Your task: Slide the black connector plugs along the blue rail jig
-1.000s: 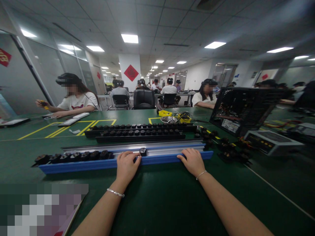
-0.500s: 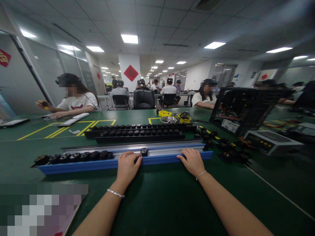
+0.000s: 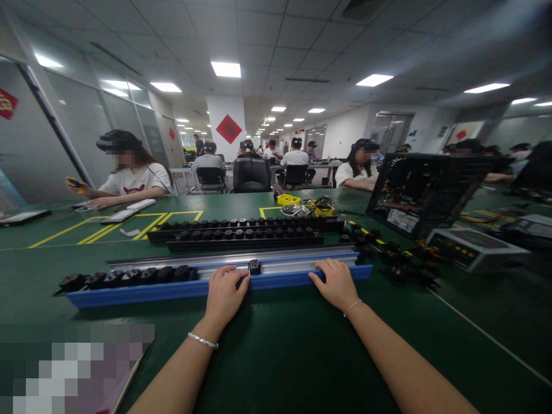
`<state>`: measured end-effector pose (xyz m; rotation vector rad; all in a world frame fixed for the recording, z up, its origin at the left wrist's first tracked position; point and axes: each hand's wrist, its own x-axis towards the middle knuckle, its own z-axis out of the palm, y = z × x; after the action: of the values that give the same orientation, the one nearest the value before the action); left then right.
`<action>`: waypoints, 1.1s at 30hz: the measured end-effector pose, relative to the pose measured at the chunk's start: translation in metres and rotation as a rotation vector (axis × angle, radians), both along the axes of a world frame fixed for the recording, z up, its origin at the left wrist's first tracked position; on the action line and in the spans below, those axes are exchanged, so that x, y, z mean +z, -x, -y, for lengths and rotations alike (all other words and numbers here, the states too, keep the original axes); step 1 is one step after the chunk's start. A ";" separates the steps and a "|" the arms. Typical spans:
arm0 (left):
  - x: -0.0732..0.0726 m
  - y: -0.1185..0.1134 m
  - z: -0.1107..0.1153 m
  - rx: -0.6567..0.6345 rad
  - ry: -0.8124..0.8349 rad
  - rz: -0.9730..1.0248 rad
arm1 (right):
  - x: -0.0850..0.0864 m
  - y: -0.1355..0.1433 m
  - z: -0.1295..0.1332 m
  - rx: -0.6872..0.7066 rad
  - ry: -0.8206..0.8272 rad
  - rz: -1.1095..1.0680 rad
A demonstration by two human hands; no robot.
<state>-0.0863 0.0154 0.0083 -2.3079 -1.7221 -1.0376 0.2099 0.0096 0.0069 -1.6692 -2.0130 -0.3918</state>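
A long blue rail with a silver channel (image 3: 280, 280) lies across the green table in front of me. Several black parts (image 3: 129, 277) sit in a row in its left stretch. One single black part (image 3: 254, 267) stands in the channel near the middle. My left hand (image 3: 224, 296) rests on the rail's front edge, its fingertips touching that single part. My right hand (image 3: 338, 283) lies flat on the rail further right, fingers apart and holding nothing.
Two black rails filled with parts (image 3: 241, 233) lie behind the blue one. Loose black parts (image 3: 401, 261) are scattered at the right, beside an open computer case (image 3: 422, 192) and a grey power supply (image 3: 472, 247). Seated people work at the left (image 3: 129, 175) and far side (image 3: 357, 169).
The single black part has shifted slightly to the right along the channel under my left fingertips. Both hands otherwise stay on the rail.
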 end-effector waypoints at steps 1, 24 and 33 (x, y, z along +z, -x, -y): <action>0.000 0.000 0.000 -0.002 0.000 0.002 | 0.001 0.004 0.002 0.007 -0.005 -0.017; 0.000 -0.004 0.002 -0.092 0.019 -0.013 | 0.006 0.092 0.014 0.168 0.199 -0.020; 0.000 -0.007 0.004 -0.119 0.046 -0.032 | 0.003 0.092 0.014 0.177 0.181 -0.008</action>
<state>-0.0796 0.0118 0.0084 -2.4677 -1.6324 -0.9839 0.1181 -0.0041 0.0102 -1.5740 -2.2250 -0.1437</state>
